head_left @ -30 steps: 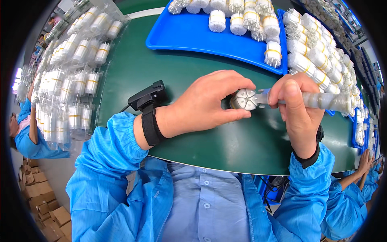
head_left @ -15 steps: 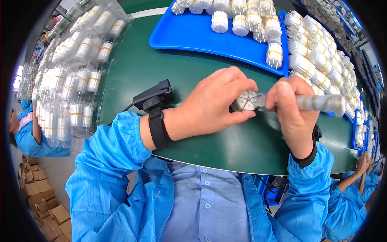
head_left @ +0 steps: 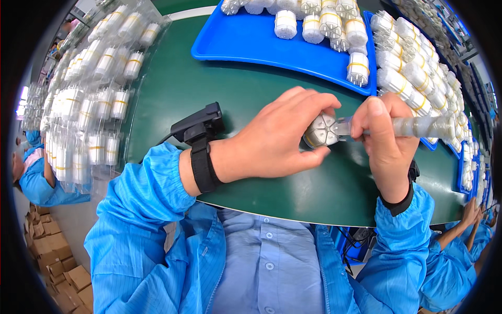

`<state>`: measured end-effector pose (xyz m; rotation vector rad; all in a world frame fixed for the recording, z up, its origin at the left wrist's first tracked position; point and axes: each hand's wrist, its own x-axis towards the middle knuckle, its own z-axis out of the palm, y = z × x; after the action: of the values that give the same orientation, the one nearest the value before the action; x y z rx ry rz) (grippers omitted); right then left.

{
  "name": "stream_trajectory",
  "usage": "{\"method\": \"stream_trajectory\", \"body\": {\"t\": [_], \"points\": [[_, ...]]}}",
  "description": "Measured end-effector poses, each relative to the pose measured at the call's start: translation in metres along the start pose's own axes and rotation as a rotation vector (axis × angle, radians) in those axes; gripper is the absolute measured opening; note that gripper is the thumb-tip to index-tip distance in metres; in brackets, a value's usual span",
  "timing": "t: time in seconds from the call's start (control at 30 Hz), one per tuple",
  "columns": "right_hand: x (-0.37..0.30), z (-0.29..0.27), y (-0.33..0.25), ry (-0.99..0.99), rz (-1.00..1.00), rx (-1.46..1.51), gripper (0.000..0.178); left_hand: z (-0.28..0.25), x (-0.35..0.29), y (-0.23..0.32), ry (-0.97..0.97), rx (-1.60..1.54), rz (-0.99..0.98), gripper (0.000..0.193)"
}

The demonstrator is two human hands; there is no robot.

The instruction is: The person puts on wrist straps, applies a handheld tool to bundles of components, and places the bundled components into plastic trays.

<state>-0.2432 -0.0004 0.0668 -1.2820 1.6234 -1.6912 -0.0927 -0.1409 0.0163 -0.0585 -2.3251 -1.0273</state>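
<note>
My left hand curls its thumb and fingers around a white cylindrical bundle, whose round end is split into wedge-shaped segments. A yellowish band shows at its side. My right hand is closed around a clear, rod-like hand tool with a thick, cloudy, ringed handle. The tool's narrow clear tip points left and meets the edge of the bundle's segmented end; exact contact is hard to make out. The right fingers hide the middle of the tool. Both hands are above the green table.
Beyond my hands lies a blue tray with several white, yellow-banded bundles with metal pins. More bundles are piled at the right. Clear-bagged bundles fill the left. A black device sits at my left wrist. A co-worker's blue sleeve is at right.
Both hands have shifted slightly to the right, with the bundle and tool. More of the bundle's segmented end now shows between the left thumb and fingers.
</note>
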Motion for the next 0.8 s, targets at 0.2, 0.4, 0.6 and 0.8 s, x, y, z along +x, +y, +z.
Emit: {"method": "stream_trajectory", "body": {"t": [0.2, 0.4, 0.6, 0.8], "points": [[-0.004, 0.003, 0.0, -0.008, -0.009, -0.008, 0.028, 0.0, -0.002, 0.0, -0.028, 0.12, -0.063, 0.057], [0.0, -0.009, -0.005, 0.059, -0.041, 0.064, 0.029, 0.001, 0.002, 0.001, 0.009, 0.084, 0.039, 0.053], [0.006, -0.006, 0.002, 0.009, 0.003, 0.038, 0.028, -0.004, 0.003, 0.002, -0.033, 0.001, -0.06, 0.058], [0.001, 0.001, 0.015, 0.029, -0.082, -0.072, 0.033, 0.001, -0.005, -0.003, 0.013, 0.032, 0.034, 0.052]]}}
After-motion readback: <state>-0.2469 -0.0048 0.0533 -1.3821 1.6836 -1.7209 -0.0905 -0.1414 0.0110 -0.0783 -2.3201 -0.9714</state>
